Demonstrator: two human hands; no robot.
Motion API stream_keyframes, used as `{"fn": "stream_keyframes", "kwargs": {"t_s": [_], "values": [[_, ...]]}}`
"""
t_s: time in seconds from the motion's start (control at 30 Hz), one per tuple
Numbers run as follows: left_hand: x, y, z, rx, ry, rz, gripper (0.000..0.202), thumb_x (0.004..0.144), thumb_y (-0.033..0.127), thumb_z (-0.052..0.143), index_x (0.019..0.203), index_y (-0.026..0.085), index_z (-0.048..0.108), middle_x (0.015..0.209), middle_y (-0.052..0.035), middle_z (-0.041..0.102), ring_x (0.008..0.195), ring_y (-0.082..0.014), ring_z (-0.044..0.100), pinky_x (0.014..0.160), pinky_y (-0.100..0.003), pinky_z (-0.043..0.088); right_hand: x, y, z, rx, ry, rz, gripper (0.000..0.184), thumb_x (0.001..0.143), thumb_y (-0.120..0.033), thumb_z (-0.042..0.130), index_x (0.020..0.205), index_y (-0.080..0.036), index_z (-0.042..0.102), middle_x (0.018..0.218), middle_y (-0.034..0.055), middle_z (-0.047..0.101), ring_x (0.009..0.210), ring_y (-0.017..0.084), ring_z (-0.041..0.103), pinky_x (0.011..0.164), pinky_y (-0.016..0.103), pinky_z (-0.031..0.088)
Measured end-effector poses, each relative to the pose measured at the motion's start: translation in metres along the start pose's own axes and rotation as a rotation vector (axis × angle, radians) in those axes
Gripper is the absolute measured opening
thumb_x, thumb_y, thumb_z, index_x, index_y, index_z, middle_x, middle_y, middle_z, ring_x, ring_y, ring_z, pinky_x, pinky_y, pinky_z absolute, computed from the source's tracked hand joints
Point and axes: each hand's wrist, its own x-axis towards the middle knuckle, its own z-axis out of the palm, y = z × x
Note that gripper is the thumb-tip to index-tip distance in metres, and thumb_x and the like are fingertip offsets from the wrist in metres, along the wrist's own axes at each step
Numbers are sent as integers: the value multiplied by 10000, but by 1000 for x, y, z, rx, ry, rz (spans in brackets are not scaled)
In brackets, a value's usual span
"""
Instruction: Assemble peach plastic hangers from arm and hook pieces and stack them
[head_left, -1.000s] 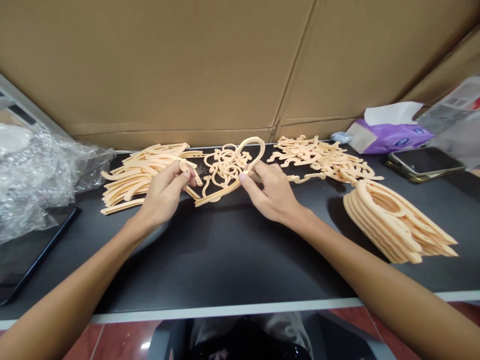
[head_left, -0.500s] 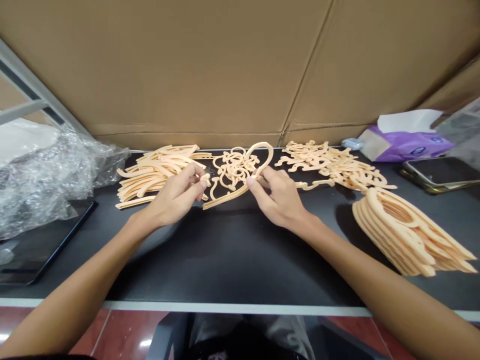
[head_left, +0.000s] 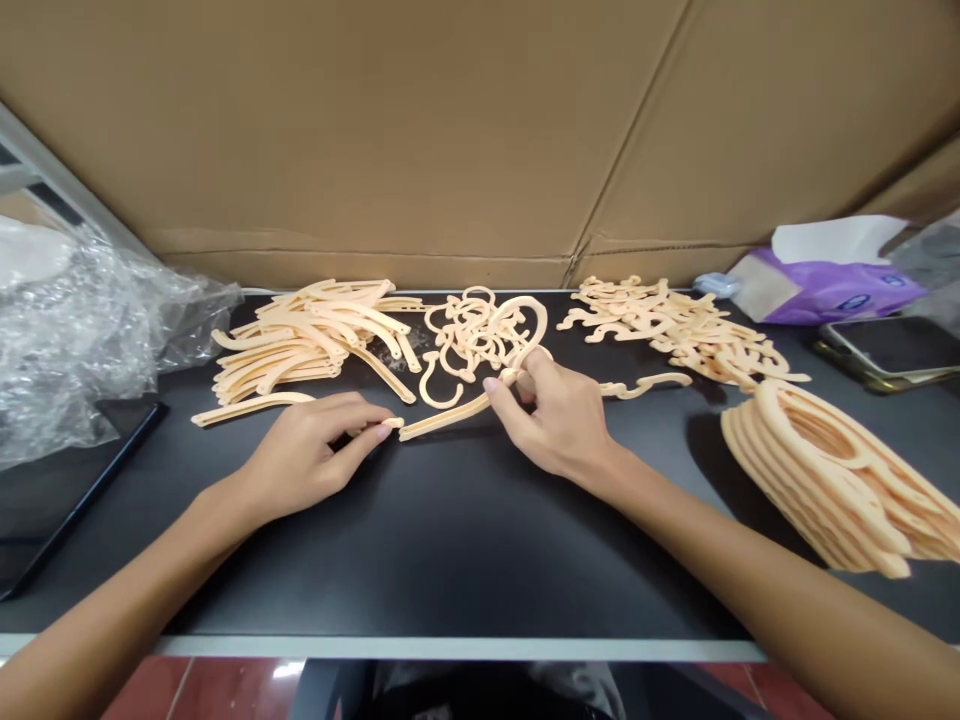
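My right hand (head_left: 559,420) is shut on a peach plastic hanger frame (head_left: 450,416) near its middle, and the frame's open loop rises behind my fingers. My left hand (head_left: 311,465) pinches a small peach plastic piece (head_left: 391,423) at its fingertips, close to the frame's free end. Behind my left hand lies a heap of curved peach strips (head_left: 307,340). A tangle of peach plastic hooks (head_left: 465,335) lies behind the frame. Further right are a pile of small notched pieces (head_left: 675,325) and a stack of large peach hanger shapes (head_left: 832,480).
The black table (head_left: 450,560) has a pale front edge. Flattened cardboard (head_left: 375,130) stands behind it. Bubble wrap (head_left: 82,310) lies at left over a dark flat panel (head_left: 45,490). A purple tissue pack (head_left: 825,285) and a phone (head_left: 892,350) lie at back right.
My left hand has moved down and toward me, away from the strips, with the small piece still pinched. The frame's free end has dropped slightly. The view has shifted a little.
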Motion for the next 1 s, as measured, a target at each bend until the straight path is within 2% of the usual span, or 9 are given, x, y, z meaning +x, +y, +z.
{"fn": "stream_keyframes", "kwargs": {"t_s": [0.1,0.17,0.43,0.8,1.0], "values": [[1,0,0,-9,24,-14,179,936,360,602,978,232,720,770,14,700,629,-124,596,617,-232,429,0,1,-1,9,-35,27,244,899,-412,517,767,-237,413,574,-37,524,475,118,415,521,268,301],[1,0,0,-15,33,25,156,932,337,613,944,229,724,748,17,692,605,-116,577,599,-232,421,0,1,-1,22,-48,45,257,898,-414,515,754,-240,392,563,-44,505,469,114,404,515,265,303],[2,2,-3,-55,27,106,154,933,259,633,963,211,776,843,-16,725,702,-117,639,654,-227,471,2,2,-3,69,-76,56,252,884,-388,532,758,-242,369,550,-67,437,466,103,395,502,247,293],[3,5,-8,-227,-92,-48,177,907,305,653,886,198,793,810,-32,721,663,-117,636,613,-210,474,3,4,-4,172,-153,21,234,917,-372,512,786,-242,368,559,-85,378,467,94,353,506,244,300],[5,6,-12,-269,-171,-107,165,889,304,663,883,208,796,773,-11,711,578,-80,584,524,-177,413,3,5,-4,169,-150,-32,303,919,-360,509,758,-259,273,558,-82,367,465,94,331,488,242,278]]}}
